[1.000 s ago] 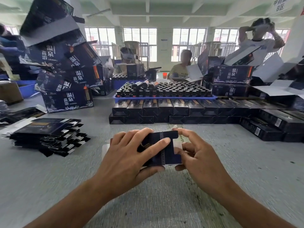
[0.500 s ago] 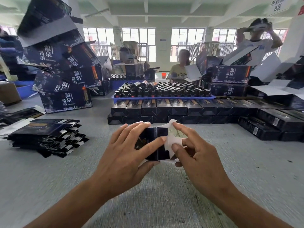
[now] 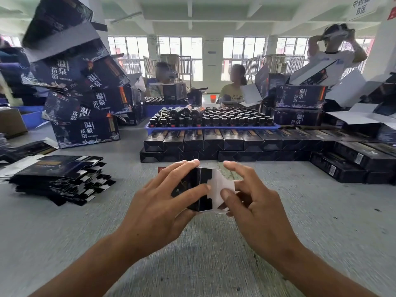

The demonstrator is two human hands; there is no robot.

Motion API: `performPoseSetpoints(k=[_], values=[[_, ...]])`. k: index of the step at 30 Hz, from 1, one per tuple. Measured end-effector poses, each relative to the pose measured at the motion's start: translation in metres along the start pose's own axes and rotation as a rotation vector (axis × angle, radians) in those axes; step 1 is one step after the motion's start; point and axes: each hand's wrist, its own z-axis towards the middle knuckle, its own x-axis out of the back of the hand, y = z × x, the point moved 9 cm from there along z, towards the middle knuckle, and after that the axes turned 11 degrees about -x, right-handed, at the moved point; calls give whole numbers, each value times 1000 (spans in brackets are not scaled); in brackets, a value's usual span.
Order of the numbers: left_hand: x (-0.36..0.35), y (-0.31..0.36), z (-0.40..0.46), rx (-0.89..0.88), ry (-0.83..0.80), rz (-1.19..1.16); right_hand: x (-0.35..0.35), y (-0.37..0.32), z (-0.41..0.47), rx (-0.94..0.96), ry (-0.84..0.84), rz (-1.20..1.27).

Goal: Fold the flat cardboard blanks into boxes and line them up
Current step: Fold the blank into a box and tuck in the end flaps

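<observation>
At frame centre, the left hand [image 3: 158, 202] grips a dark box [image 3: 194, 189] while the right hand [image 3: 252, 202] pinches its white flap [image 3: 220, 187]; flat blanks [image 3: 60, 179] lie at left.

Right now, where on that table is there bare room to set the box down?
Bare table lies right of the right hand, before the lined-up boxes. Left is crowded by the flat blanks.

"温泉苗浴" on the large dark cartons [image 3: 85, 133], "B区" on the hanging sign [image 3: 362, 7], "Hello" on a yellow shirt [image 3: 232, 95]
</observation>
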Motion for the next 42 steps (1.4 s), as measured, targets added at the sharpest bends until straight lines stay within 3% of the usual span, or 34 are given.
performPoseSetpoints(k=[10, 20, 30, 37, 42], values=[[2, 4, 2, -12, -11, 35, -4, 0, 1, -9, -32, -93], [-1, -5, -2, 27, -37, 25, -22, -2, -4, -3, -244, -167], [1, 7, 4, -45, -45, 34, -5, -1, -1, -10, -17, -106], [1, 8, 4, -58, -51, 94, -5, 0, -2, -3, -73, -23], [2, -1, 1, -9, -37, 84, -9, 6, 2, -97, -155, 128]])
